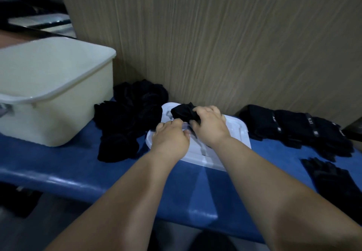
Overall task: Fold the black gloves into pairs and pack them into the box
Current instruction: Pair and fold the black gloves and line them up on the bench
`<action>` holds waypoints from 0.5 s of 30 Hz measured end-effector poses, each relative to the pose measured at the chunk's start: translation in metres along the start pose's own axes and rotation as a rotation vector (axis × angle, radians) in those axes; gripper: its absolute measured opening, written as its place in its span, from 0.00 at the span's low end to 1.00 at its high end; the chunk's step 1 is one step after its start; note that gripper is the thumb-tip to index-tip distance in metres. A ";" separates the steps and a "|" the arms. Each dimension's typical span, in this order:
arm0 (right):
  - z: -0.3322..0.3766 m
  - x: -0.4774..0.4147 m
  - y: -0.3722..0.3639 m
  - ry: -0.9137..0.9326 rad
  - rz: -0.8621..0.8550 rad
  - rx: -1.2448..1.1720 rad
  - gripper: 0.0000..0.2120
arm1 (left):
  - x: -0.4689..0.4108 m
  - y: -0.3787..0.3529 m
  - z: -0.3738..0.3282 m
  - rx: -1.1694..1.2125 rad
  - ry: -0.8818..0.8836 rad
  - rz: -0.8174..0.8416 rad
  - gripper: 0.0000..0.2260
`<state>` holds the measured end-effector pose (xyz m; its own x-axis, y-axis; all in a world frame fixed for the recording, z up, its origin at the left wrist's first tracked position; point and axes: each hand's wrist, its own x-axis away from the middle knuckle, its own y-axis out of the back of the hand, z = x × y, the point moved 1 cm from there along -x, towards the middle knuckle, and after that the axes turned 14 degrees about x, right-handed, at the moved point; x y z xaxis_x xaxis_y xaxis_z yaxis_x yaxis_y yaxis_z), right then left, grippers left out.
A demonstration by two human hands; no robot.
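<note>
1. I see a bunched black glove (183, 111) at the middle of the frame, held just above the far end of a white lid (238, 131).
2. The right hand (210, 126) grips this glove from the right; its fingers are curled over the cloth.
3. The left hand (170, 138) sits just left of the right hand, over the lid's near left part; its fingers are curled with the tips towards the glove's lower edge; I cannot tell whether they pinch anything.
4. The lid lies flat on the blue table (78, 164), at a slant, with both forearms reaching across it.
5. Left of the lid lies a heap of rolled gloves (127, 119); it runs from the wooden panel (215, 35) to the table's near side.
6. The cream box (64, 117) stands at the left of the frame, just beside that heap; I cannot see its floor.
7. At the right of the frame a row of flat gloves (297, 131) overlap one another; another flat glove (333, 180) lies at the lower right.
</note>
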<state>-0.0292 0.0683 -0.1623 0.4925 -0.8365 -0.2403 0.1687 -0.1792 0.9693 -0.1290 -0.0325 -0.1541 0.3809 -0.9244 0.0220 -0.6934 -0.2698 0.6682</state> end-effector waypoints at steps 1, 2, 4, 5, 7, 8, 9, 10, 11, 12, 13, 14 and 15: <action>-0.002 0.002 0.001 -0.002 -0.018 0.005 0.16 | 0.000 0.000 -0.001 0.025 0.005 -0.007 0.16; -0.005 0.005 0.001 -0.006 -0.031 0.005 0.16 | 0.000 0.000 -0.001 0.052 0.010 -0.016 0.16; -0.014 0.012 0.005 -0.016 -0.045 0.000 0.16 | 0.001 0.000 -0.004 0.092 0.012 -0.059 0.15; -0.019 0.018 0.007 -0.021 -0.052 -0.003 0.17 | 0.001 0.000 -0.006 0.108 0.007 -0.094 0.15; -0.030 0.030 0.012 -0.022 -0.065 -0.016 0.17 | 0.002 -0.002 -0.010 0.136 -0.019 -0.148 0.14; -0.036 0.037 0.015 -0.018 -0.067 -0.028 0.16 | 0.003 -0.004 -0.011 0.165 -0.053 -0.140 0.15; -0.043 0.045 0.019 -0.011 -0.058 -0.043 0.15 | 0.004 -0.007 -0.014 0.207 -0.098 -0.101 0.17; -0.050 0.053 0.024 -0.003 -0.038 -0.056 0.15 | 0.006 -0.012 -0.017 0.253 -0.144 -0.035 0.19; -0.056 0.061 0.030 0.004 -0.014 -0.053 0.15 | 0.008 -0.017 -0.022 0.285 -0.189 0.042 0.21; -0.064 0.069 0.036 0.004 0.010 -0.043 0.15 | 0.011 -0.023 -0.027 0.291 -0.233 0.120 0.22; -0.071 0.078 0.043 -0.002 0.025 -0.039 0.15 | 0.015 -0.029 -0.033 0.277 -0.278 0.191 0.22; -0.079 0.088 0.049 -0.018 0.035 -0.054 0.15 | 0.018 -0.036 -0.038 0.260 -0.319 0.251 0.22; -0.086 0.098 0.055 -0.032 0.039 -0.075 0.14 | 0.022 -0.042 -0.044 0.249 -0.350 0.303 0.22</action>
<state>0.1019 0.0215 -0.1366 0.4726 -0.8583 -0.1997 0.2145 -0.1078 0.9708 -0.0646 -0.0296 -0.1490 -0.0568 -0.9942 -0.0913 -0.8813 0.0070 0.4725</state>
